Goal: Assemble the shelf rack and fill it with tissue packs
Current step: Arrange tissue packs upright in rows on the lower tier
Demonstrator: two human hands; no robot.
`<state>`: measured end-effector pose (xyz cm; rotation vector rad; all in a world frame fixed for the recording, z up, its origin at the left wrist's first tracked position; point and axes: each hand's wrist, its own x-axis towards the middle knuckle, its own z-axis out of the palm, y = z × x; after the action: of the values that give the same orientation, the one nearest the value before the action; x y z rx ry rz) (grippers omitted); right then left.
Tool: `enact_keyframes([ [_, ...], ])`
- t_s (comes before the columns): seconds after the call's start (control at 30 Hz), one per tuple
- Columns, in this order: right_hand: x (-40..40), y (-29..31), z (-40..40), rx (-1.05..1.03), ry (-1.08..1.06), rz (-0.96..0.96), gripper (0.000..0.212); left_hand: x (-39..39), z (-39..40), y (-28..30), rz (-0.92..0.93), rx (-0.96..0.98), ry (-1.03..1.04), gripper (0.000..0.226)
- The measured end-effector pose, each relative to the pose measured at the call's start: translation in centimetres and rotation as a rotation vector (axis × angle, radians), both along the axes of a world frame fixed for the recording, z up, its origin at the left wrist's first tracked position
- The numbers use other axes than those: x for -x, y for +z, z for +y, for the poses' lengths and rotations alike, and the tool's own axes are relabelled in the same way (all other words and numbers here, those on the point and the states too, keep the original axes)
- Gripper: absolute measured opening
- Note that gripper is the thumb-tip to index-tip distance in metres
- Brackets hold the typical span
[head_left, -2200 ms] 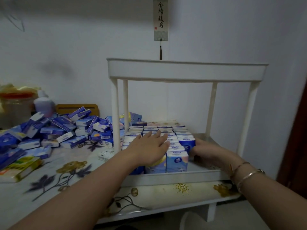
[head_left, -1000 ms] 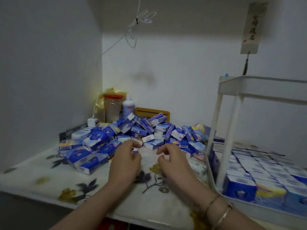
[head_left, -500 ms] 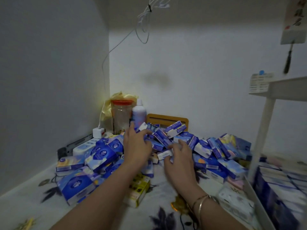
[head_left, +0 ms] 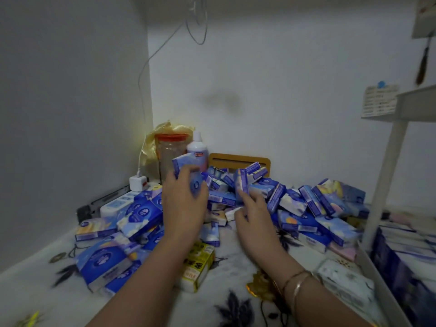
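Observation:
A heap of blue tissue packs (head_left: 304, 208) covers the back of the flowered table (head_left: 236, 303). My left hand (head_left: 182, 206) grips a blue tissue pack (head_left: 188, 171) and holds it lifted above the heap. My right hand (head_left: 253, 215) holds another blue tissue pack (head_left: 241, 185) upright at the heap's middle. The white shelf rack (head_left: 387, 185) stands at the right edge, and its lower tray (head_left: 387, 296) is packed with rows of tissue packs (head_left: 410, 246).
A jar with an orange lid (head_left: 171, 152), a white bottle (head_left: 197, 147) and a wooden frame (head_left: 239, 160) stand against the back wall. A power strip with a white plug (head_left: 136, 182) lies at the left wall. A yellow pack (head_left: 198, 265) lies between my forearms.
My view swung left from the rack to the heap. Both hands left the lower tray, reached into the heap, and each now lifts a pack.

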<state>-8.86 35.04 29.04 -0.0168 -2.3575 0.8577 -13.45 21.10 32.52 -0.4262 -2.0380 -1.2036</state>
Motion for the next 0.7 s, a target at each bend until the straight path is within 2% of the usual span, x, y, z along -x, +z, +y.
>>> enact_keyframes([
  [0.07,-1.0,0.7,-0.2,0.136,0.075,0.097,0.045,-0.9,0.1,0.7,-0.044,-0.107,-0.08,0.022],
  [0.17,-2.5,1.5,-0.9,0.219,0.238,0.202,0.042,-1.4,0.8,1.0,-0.203,-0.214,-0.251,0.03],
  [0.23,-3.2,2.1,-1.5,0.254,0.356,0.199,0.036,-1.6,1.3,1.1,-0.304,-0.284,-0.334,0.036],
  [0.3,-3.1,2.1,-1.8,0.329,0.448,0.165,0.03,-1.5,1.3,1.0,-0.339,-0.341,-0.359,0.032],
  [0.37,-3.0,2.2,-1.8,0.425,0.461,0.118,0.026,-1.2,1.0,0.7,-0.344,-0.341,-0.332,0.022],
  [0.43,-3.0,2.2,-1.5,0.469,0.383,0.104,0.019,-0.9,0.7,0.3,-0.35,-0.317,-0.297,0.014],
  [0.47,-2.8,2.0,-1.2,0.413,0.298,0.108,0.019,-0.8,0.6,0.2,-0.351,-0.311,-0.287,0.014],
  [0.53,-2.0,1.0,0.0,0.127,0.14,0.055,0.025,-0.8,0.5,0.2,-0.309,-0.279,-0.264,0.017],
  [0.63,-1.0,-0.5,1.1,-0.254,0.098,-0.21,0.055,-1.0,0.4,0.1,-0.205,-0.225,-0.233,0.03],
  [0.7,-0.5,-1.0,1.2,-0.412,0.043,-0.21,0.057,-1.4,0.4,0.4,-0.204,-0.253,-0.265,0.047],
])
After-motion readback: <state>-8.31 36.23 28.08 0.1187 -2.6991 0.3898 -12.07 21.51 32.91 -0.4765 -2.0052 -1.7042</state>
